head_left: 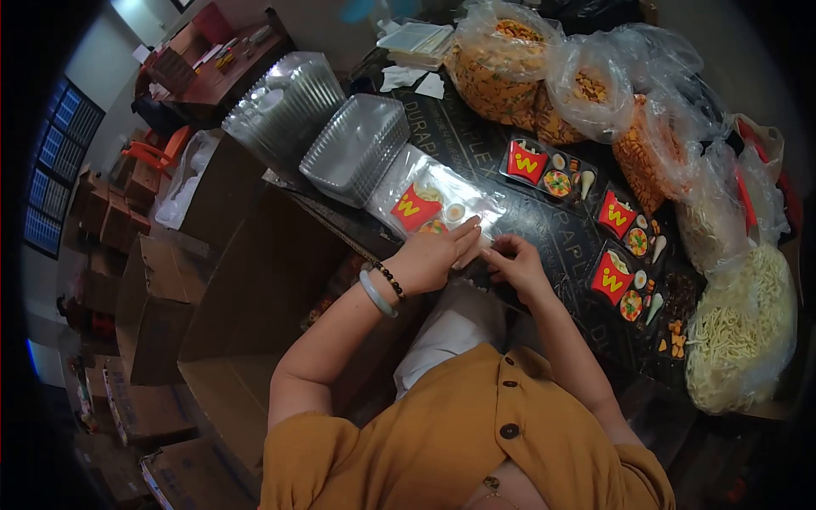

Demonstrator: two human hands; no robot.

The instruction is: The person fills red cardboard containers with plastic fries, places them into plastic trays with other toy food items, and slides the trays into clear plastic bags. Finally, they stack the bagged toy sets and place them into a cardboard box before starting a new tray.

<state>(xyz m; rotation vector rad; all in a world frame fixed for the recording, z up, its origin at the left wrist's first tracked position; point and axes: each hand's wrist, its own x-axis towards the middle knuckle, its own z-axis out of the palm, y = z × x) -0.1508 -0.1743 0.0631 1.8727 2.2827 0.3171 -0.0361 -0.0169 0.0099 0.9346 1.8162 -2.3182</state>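
Across the black table [531, 223], lettered surface and all, bulging clear bags line the far and right sides: a bag of orange pieces [497, 81] at the far side, a bag of pale strands [739, 331] at the right. Beside the table's near left edge, an open cardboard box [229, 391] gapes. Nested clear ribbed trays stand in a tall stack [285, 106] and a shorter stack [361, 140], side by side on the table's left end. Just beside the shorter stack lies a clear package [391, 185] showing a red piece with a yellow W [416, 206], a round white piece and a multicoloured disc. The left hand [435, 255] rests on its near edge, fingers extended and close together; the right hand [514, 262] is at the near right corner, fingertips bunched, though whether they grip it I cannot tell. Three similar food-shaped sets [548, 170] lie farther right, near small loose orange pieces [674, 340]
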